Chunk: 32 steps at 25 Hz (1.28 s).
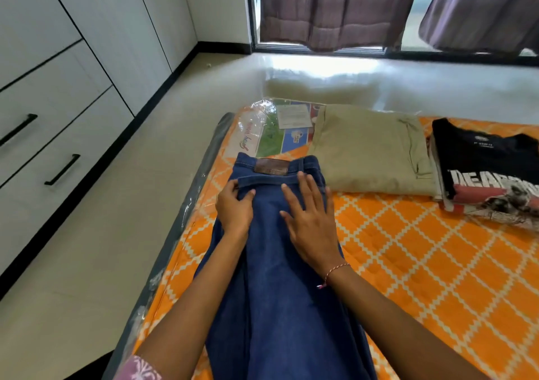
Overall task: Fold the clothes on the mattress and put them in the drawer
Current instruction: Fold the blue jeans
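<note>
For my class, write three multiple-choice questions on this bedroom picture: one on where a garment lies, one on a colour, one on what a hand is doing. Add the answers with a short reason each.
1. Where do the khaki trousers lie?
A. right of the jeans
B. on the floor
C. in a drawer

2. What colour is the mattress cover?
A. green
B. orange with white lines
C. plain grey

3. What is the right hand doing?
A. pulling a drawer handle
B. holding a hanger
C. resting flat on the jeans

Answers:
1 A, folded on the mattress beside the jeans.
2 B, an orange diamond pattern shows.
3 C, fingers spread on the denim, while the left hand grips its edge.
</note>
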Available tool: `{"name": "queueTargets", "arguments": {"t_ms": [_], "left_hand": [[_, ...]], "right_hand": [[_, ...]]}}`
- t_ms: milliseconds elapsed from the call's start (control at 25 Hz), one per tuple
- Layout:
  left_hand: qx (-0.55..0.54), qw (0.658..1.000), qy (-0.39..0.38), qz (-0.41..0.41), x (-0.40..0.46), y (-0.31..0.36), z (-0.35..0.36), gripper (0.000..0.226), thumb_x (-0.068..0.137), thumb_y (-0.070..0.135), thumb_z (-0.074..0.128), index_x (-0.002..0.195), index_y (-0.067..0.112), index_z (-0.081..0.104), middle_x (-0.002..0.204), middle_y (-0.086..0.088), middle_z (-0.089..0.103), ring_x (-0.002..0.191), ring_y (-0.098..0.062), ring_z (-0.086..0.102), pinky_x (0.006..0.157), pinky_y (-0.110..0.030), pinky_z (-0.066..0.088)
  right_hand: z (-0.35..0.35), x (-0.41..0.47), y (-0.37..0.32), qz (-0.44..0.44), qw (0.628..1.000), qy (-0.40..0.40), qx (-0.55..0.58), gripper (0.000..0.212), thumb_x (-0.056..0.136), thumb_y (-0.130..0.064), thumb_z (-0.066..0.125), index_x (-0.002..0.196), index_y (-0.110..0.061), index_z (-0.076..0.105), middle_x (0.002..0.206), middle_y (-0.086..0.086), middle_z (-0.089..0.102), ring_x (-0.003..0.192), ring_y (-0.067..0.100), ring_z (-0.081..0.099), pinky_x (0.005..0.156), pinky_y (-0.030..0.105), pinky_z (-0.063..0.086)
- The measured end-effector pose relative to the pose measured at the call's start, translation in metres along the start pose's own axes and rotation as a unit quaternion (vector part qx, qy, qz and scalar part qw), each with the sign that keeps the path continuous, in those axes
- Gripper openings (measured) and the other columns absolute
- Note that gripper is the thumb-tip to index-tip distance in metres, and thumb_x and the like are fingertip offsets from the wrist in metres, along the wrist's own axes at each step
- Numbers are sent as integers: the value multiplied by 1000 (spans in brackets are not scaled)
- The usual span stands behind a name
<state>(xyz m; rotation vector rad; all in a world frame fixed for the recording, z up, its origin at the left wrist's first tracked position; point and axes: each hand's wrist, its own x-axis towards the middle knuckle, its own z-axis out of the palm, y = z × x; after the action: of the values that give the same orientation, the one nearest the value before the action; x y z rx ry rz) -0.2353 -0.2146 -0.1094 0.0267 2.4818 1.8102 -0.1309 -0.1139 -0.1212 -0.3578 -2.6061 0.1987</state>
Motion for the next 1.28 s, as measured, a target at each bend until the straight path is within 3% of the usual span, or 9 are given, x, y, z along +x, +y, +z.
{"name": "queueTargets", "arguments": {"t_ms": [120, 280, 440, 560, 680, 840, 920, 1080, 1280], "left_hand": [[-104, 991, -17, -81, 15, 7, 9, 17, 85, 0, 63, 88, 16, 64, 93, -4, 68, 95, -25, 65, 86, -38, 53], [-25, 995, -57, -83, 31, -2, 9, 16, 96, 7, 50, 101, 1, 64, 105, -22, 65, 99, -33, 61, 89, -45, 50], [188, 981, -13, 38, 7, 12, 13, 42, 99, 15, 44, 140, 8, 40, 137, -18, 50, 125, -34, 47, 95, -40, 41], [418, 898, -29, 134, -76, -10, 20, 56, 97, 25, 43, 150, 23, 22, 160, -9, 10, 147, -25, 9, 114, -49, 16], [520, 836, -121, 126, -154, -62, -11, 58, 102, 37, 25, 151, 29, -4, 160, -4, -12, 147, -22, -9, 114, -50, -10], [535, 830, -129, 94, -158, -73, -33, 66, 100, 51, 20, 149, 24, -14, 156, -8, -23, 146, -26, -16, 116, -43, -12], [551, 811, -122, 155, -170, -67, -33, 68, 99, 50, 26, 149, 20, -10, 156, -13, -19, 144, -29, -17, 115, -47, -10], [542, 745, -275, 274, -228, -87, -59, 64, 99, 48, 26, 153, 22, 3, 160, -5, -6, 148, -20, -5, 116, -43, -9], [555, 705, -318, 305, -253, -93, -86, 86, 87, 73, 16, 152, 21, -7, 159, -7, -14, 147, -21, -12, 115, -42, -15]], "right_hand": [[13, 1, -23, -17, 997, -67, -25, 55, 95, -46, 28, 141, -20, 45, 149, 14, 38, 140, 29, 33, 117, 51, 16], [38, 4, -13, 71, 965, -253, -13, 70, 92, -66, 16, 149, -34, -10, 159, 5, -14, 147, 21, -15, 113, 46, -20], [34, 10, 2, 49, 958, -282, -13, 62, 99, -54, 18, 151, -32, -6, 159, 5, -15, 147, 21, -16, 114, 45, -17], [23, -18, 2, 56, 970, -235, -30, 57, 101, -43, 24, 152, -28, 3, 160, 9, -7, 148, 24, -8, 116, 47, -7], [4, -93, -7, 101, 969, -219, -49, 64, 98, -52, 27, 152, -29, 1, 160, 7, -6, 148, 24, -4, 115, 51, 0], [-8, -115, -1, 191, 945, -263, -47, 79, 90, -69, 23, 147, -29, -14, 155, 2, -25, 145, 27, -20, 114, 55, -2], [-18, -120, -3, 159, 953, -253, -47, 79, 92, -65, 28, 149, -24, -9, 155, 5, -22, 143, 28, -23, 114, 56, -2], [-57, -199, -11, 19, 960, -271, -64, 62, 95, -54, 29, 149, -23, 24, 157, 7, 11, 145, 30, 11, 110, 60, 24], [-81, -229, -4, -78, 935, -342, -61, 67, 98, -55, 25, 151, -24, 0, 157, 2, -12, 145, 22, -16, 115, 46, -14]]}}
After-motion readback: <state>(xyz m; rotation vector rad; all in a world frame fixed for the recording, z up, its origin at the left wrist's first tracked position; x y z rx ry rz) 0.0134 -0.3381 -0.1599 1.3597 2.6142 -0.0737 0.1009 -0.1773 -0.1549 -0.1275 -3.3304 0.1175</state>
